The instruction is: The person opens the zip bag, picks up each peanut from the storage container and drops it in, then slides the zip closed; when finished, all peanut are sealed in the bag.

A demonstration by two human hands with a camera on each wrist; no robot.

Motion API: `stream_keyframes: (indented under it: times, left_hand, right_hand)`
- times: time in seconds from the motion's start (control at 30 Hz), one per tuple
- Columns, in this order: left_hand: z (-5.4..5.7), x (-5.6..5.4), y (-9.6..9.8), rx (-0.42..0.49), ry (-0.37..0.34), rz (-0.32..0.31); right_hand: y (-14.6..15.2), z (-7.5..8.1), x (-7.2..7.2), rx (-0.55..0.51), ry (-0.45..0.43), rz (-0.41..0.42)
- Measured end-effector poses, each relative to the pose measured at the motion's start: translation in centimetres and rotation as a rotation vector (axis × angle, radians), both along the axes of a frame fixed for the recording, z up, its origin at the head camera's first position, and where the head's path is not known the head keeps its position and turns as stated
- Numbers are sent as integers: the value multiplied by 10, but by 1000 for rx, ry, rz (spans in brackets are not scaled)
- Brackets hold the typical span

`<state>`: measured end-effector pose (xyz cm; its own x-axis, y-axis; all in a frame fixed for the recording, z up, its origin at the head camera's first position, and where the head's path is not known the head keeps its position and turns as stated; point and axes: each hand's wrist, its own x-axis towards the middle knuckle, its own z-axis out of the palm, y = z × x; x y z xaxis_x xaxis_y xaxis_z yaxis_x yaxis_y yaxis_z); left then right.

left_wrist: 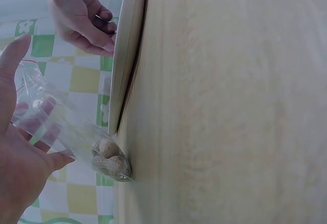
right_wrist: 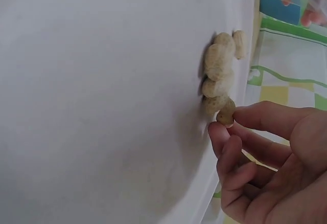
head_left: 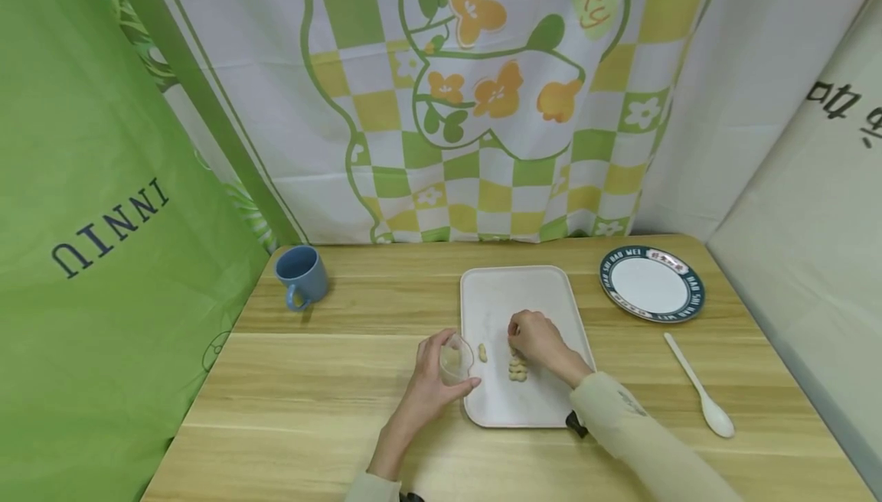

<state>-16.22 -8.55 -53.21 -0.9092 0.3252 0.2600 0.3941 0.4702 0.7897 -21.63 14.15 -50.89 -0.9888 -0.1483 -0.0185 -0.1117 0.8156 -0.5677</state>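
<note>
My left hand (head_left: 429, 379) holds a clear plastic zip bag (left_wrist: 66, 116) by its mouth, thumb and fingers spread around it. At the bottom of the bag lie a few peanuts (left_wrist: 110, 157); a red line runs along its mouth. Over the white tray (head_left: 492, 410), my right hand (head_left: 540, 340) pinches a peanut (right_wrist: 226, 114) between thumb and fingertips. That peanut is right beside a small cluster of peanuts (right_wrist: 217, 63) on the tray. A single peanut (head_left: 482, 353) lies apart, nearer the bag.
On the wooden table (head_left: 310, 395), a blue mug (head_left: 306, 276) stands at the back left. A dark-rimmed plate (head_left: 651, 284) is at the back right, with a white spoon (head_left: 703, 391) in front of it. A patterned curtain (head_left: 475, 180) hangs behind the table.
</note>
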Motion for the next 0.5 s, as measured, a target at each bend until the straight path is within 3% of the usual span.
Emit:
stream_keyframes:
  times: [0.2, 0.5]
  left_hand:
    - [0, -1, 0, 3, 17, 6]
    - [1, 0, 0, 10, 19, 2]
  right_hand:
    - [4, 8, 2, -88, 25, 39]
    - [5, 22, 7, -218, 181, 129]
